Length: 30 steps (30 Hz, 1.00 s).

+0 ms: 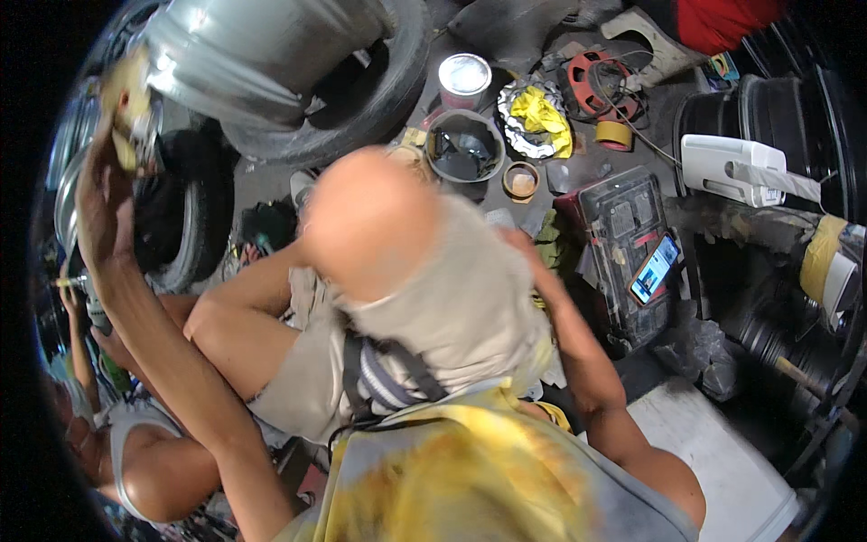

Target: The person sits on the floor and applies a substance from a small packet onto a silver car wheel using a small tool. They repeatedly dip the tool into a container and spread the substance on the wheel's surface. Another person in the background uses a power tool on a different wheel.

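My left hand is raised at the far left, with its fingers up against a blurred yellowish piece that it seems to hold. That piece is beside a large silver wheel rim, and I cannot make out its kind. My right hand is low beside my bent right leg. The leg hides most of its fingers, so whether it holds anything does not show. A round tape roll and a black toolbox are near it.
A phone with a lit screen rests on the toolbox. Ahead are a paint can, a bucket with dark contents, yellow cloth and a red reel. Another person sits at lower left. Wheel rims stand right.
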Each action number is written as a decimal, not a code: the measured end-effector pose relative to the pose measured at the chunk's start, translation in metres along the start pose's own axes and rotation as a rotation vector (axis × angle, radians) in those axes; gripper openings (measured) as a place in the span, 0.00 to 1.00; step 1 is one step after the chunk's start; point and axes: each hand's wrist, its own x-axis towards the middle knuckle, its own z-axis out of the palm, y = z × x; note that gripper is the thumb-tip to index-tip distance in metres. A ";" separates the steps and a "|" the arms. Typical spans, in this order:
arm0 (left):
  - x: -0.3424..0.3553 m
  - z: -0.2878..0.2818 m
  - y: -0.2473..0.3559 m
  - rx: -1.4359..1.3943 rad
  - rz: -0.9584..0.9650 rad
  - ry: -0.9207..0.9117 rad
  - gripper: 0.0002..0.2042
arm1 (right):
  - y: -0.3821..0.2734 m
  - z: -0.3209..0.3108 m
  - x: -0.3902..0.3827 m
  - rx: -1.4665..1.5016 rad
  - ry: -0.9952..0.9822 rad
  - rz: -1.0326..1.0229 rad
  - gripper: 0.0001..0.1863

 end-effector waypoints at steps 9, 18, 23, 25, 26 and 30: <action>-0.032 0.007 0.014 0.189 -0.116 0.151 0.22 | -0.295 -0.231 -0.124 0.101 1.166 -0.288 0.16; -0.101 0.085 0.056 0.524 -0.485 -0.351 0.28 | -0.273 -0.052 0.012 -0.479 -0.136 -0.113 0.08; -0.109 0.108 0.047 0.617 -0.629 -0.488 0.27 | -0.229 -0.033 0.043 -0.599 -0.222 -0.127 0.09; -0.100 0.115 0.034 0.611 -0.582 -0.489 0.26 | -0.211 -0.036 0.051 -0.666 -0.151 -0.146 0.10; -0.099 0.118 0.034 0.614 -0.576 -0.473 0.26 | -0.200 -0.040 0.054 -0.695 -0.134 -0.185 0.10; -0.103 0.121 0.056 0.634 -0.595 -0.376 0.23 | -0.183 -0.043 0.057 -0.753 -0.356 -0.147 0.13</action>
